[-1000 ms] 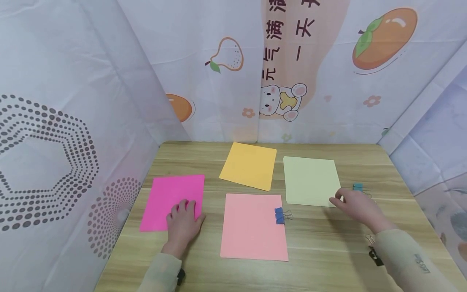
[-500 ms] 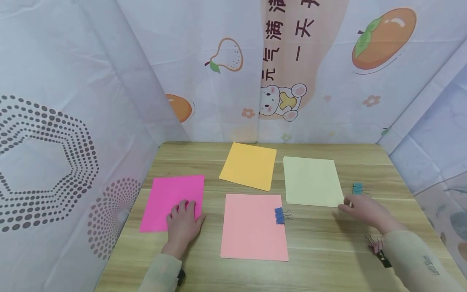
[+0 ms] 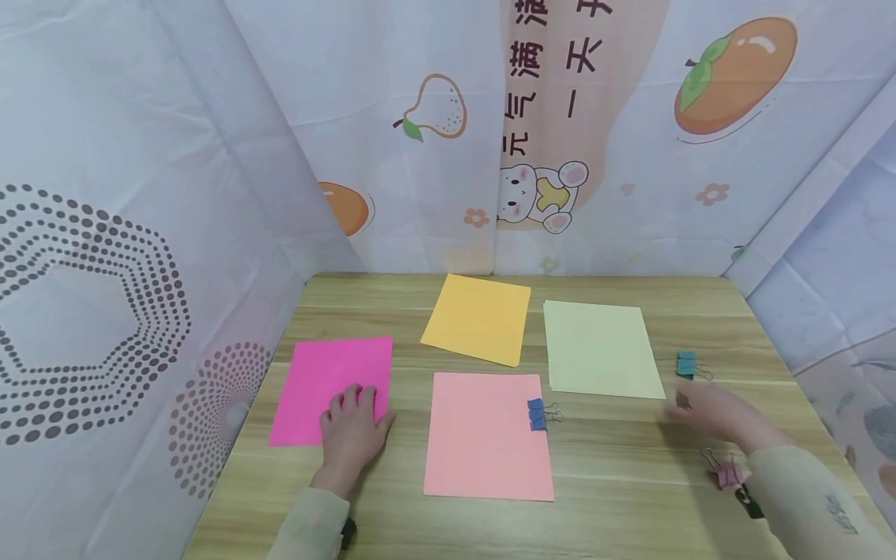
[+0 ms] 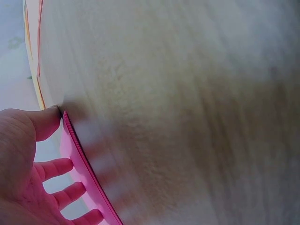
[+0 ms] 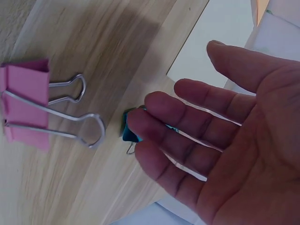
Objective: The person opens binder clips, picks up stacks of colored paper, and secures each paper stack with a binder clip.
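My left hand [image 3: 353,432] rests on the magenta paper [image 3: 315,381], fingers spread over its lower right part. In the left wrist view its fingertips lie on the magenta stack, with the thumb [image 4: 47,123] at the corner. My right hand [image 3: 714,412], blurred in the head view, is over the table just right of the pale green paper [image 3: 602,350]. Its fingers are loosely extended and hold nothing in the right wrist view. Beyond them lies a teal binder clip [image 3: 686,364], partly hidden there by the fingers. A pink binder clip [image 5: 26,103] lies nearer the wrist.
A salmon-pink paper [image 3: 483,443] lies in the middle, with a blue binder clip [image 3: 537,414] at its right edge. Behind it is an orange-yellow paper [image 3: 479,315]. A black binder clip [image 3: 750,502] is partly covered by the right sleeve. Printed curtains surround the table's back and sides.
My right hand has moved rightward, away from the pale green paper's corner, which now shows. The pink clip has come into view beside the sleeve. My left hand has stayed still.
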Demonstrator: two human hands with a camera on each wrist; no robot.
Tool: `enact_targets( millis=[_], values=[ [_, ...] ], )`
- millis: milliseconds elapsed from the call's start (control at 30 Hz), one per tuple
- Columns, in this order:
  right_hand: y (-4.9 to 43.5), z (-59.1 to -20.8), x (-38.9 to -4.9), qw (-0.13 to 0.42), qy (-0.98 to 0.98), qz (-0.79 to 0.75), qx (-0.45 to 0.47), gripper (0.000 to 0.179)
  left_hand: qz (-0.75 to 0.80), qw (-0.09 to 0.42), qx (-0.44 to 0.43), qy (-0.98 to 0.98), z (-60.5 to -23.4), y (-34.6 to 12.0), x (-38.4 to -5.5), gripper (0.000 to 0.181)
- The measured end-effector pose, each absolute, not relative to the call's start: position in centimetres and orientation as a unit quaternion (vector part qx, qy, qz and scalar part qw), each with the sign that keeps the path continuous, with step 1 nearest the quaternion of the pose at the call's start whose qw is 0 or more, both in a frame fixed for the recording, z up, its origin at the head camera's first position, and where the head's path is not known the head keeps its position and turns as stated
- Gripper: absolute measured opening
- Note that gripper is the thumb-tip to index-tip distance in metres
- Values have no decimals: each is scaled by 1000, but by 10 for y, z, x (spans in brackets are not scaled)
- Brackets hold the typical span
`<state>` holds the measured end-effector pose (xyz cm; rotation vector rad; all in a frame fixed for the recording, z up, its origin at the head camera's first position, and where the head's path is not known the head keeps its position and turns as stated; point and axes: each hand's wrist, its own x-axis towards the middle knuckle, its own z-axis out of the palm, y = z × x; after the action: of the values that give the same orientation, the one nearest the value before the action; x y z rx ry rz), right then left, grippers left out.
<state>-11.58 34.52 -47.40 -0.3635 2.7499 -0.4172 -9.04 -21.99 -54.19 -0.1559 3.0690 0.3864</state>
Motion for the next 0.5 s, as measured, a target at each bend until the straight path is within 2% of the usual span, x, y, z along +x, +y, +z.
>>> enact_targets(
  millis=[200, 500],
  values=[
    [349, -475, -110, 201, 961, -147, -116, 27, 121, 25, -49, 991, -543, -220, -90, 70],
    [352, -477, -100, 286, 941, -172, -51, 48, 120, 20, -49, 991, -543, -220, -90, 68]
  ],
)
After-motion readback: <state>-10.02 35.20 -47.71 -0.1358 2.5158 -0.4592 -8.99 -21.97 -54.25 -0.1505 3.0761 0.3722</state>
